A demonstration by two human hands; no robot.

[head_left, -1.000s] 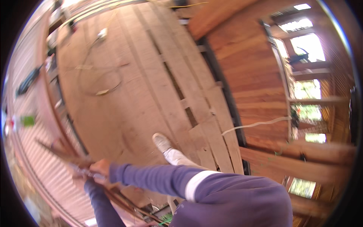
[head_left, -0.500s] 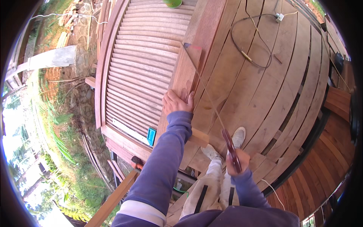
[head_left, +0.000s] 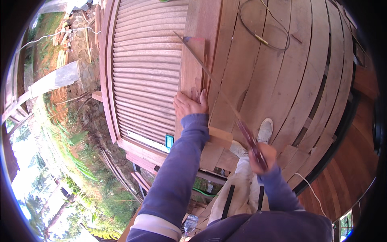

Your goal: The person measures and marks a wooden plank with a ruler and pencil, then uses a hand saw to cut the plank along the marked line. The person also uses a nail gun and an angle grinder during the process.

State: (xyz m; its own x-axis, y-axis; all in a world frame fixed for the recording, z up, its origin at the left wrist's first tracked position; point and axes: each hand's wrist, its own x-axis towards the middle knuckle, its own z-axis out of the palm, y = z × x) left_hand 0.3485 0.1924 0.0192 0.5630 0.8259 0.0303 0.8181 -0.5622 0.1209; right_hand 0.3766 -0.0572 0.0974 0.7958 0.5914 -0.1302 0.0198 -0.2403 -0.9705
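My left hand (head_left: 190,104) presses down on a reddish-brown wooden board (head_left: 191,78), fingers over its left side and thumb along its right. The board lies lengthwise along the edge of a slatted wooden panel (head_left: 149,60). In my right hand (head_left: 264,159) is the dark red-brown handle of a handsaw (head_left: 248,136). Its thin blade, seen nearly edge-on, slants up and left across the far end of the board, near a blue and red mark. The tip sticks out over the slats. Whether the teeth touch the wood, I cannot tell.
A small teal case (head_left: 169,141) sits on the panel's near end. A pale wood piece (head_left: 220,137) juts out beside my left wrist. A looped dark cable (head_left: 288,40) lies on the deck planks (head_left: 274,84). A clear plastic bottle (head_left: 190,224) is below, beside my left arm.
My right hand has pushed the saw forward, up and to the left, so its tip now reaches past the board. My left hand stays on the board. The whole view has shifted slightly.
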